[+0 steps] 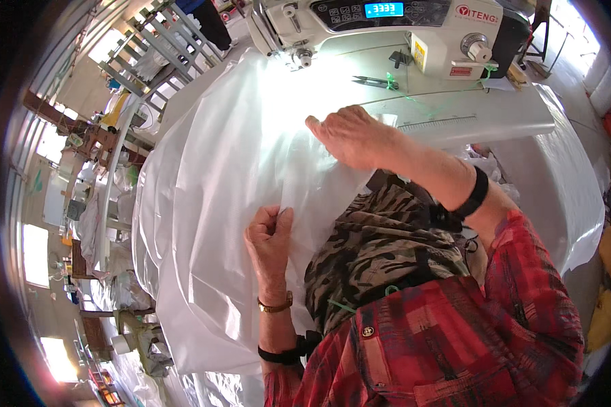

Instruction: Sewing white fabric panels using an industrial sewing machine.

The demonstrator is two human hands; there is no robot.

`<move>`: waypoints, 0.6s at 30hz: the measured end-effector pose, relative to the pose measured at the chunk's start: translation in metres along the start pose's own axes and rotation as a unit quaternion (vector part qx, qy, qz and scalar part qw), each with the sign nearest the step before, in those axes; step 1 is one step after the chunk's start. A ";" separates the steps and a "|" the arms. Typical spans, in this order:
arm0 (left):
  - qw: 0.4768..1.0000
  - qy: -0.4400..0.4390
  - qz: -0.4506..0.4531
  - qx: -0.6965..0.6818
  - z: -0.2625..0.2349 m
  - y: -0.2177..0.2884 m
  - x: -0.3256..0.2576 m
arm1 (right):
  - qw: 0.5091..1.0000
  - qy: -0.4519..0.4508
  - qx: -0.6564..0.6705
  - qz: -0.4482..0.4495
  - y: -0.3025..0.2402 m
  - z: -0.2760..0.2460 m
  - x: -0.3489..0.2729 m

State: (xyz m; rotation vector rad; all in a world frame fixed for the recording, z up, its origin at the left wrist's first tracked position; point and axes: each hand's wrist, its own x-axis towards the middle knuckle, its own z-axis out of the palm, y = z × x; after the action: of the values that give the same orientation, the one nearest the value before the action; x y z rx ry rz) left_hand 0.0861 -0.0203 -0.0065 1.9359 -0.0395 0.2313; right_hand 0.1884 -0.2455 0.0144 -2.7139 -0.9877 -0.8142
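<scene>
A large sheet of thin white plastic-like fabric (210,176) drapes from the sewing machine's table over my lap and down the left side. Low on the sheet, my left hand (269,237) pinches a fold of it between thumb and fingers. Farther up, my right hand (349,138) is closed on the sheet's edge, just in front of the brightly lit needle area. The white sewing machine (428,34) stands at the far side, its needle end (302,57) above the sheet. Glare washes out the fabric under the needle.
Thread snips (373,82) with a green tie lie on the table right of the needle. A ruler scale (438,123) runs along the table's near edge. Clear plastic sheeting (563,183) hangs at the right. A slatted rack (159,54) stands at the back left.
</scene>
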 end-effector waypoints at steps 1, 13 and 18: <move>1.000 -0.006 -0.007 -0.010 0.000 -0.001 0.000 | 1.000 -0.001 -0.002 0.001 0.008 -0.005 0.006; 0.997 -0.068 -0.005 -0.041 0.001 -0.006 -0.001 | 0.911 -0.228 0.344 -0.019 -0.034 -0.043 -0.032; 0.989 -0.140 0.022 -0.035 0.012 -0.007 -0.010 | 0.912 -0.220 0.346 -0.017 -0.084 -0.048 -0.044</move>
State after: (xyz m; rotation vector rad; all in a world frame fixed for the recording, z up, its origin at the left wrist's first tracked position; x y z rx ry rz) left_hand 0.0795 -0.0296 -0.0193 1.8867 -0.2718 -0.0146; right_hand 0.0855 -0.2196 0.0272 -2.2626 -1.1254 0.1708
